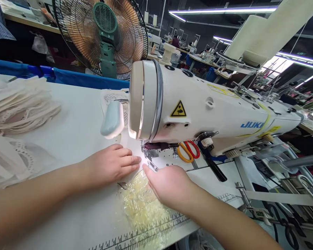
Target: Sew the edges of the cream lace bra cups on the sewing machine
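Observation:
My left hand (115, 162) lies flat on the white table, fingers stretched out just left of the needle area of a white sewing machine (187, 107). Pale cloth seems to lie under its fingertips, hard to make out against the table. Close to the presser foot (145, 151), my right hand (169, 182) has its fingers together, with the tips bent down and partly hidden. Anything in them cannot be made out. A lace piece (111, 95) lies behind the machine head. Between my hands is a crinkled yellowish clear patch (141, 205) on the table.
Stacks of cream lace strips (18, 107) and sheer lace-edged cloth (10, 161) lie at the left. Scissors with orange and red handles (189, 151) rest under the machine arm beside a black-handled tool (215, 168). A printed ruler (146, 238) runs along the front edge. Behind stands a fan (104, 38).

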Motion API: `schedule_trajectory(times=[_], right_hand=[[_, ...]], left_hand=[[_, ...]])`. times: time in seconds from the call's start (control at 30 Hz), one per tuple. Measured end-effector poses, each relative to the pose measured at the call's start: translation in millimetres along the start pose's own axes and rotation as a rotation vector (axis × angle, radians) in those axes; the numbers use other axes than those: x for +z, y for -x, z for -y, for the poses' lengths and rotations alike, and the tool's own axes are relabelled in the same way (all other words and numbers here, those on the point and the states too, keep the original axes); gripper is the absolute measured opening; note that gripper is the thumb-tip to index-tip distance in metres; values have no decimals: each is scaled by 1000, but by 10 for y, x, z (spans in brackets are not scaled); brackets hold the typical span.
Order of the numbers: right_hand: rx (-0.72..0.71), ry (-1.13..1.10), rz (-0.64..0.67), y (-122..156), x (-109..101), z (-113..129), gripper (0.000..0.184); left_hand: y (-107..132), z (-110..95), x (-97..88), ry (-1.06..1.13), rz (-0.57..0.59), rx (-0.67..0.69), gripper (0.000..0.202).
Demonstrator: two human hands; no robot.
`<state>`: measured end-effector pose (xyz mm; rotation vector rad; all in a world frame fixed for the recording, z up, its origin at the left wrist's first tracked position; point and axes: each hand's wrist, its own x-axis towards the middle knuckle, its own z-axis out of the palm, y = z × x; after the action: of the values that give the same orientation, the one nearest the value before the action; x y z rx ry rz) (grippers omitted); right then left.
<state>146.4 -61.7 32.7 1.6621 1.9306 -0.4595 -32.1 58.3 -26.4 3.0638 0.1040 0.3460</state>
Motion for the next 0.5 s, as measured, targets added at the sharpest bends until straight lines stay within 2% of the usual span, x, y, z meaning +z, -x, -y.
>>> schedule_trajectory(times=[0.2,0.37,0.5], right_hand=[[21,32,-63,-115,-21,83,69],[88,-1,-23,-169,-64,153,75],[96,-36,-31,-137,23,187,76]], left_hand=[[-57,107,-68,-30,122,-58,50],[-63,240,-26,76,73,-114,44],[-51,349,15,58,87,-170,41]])
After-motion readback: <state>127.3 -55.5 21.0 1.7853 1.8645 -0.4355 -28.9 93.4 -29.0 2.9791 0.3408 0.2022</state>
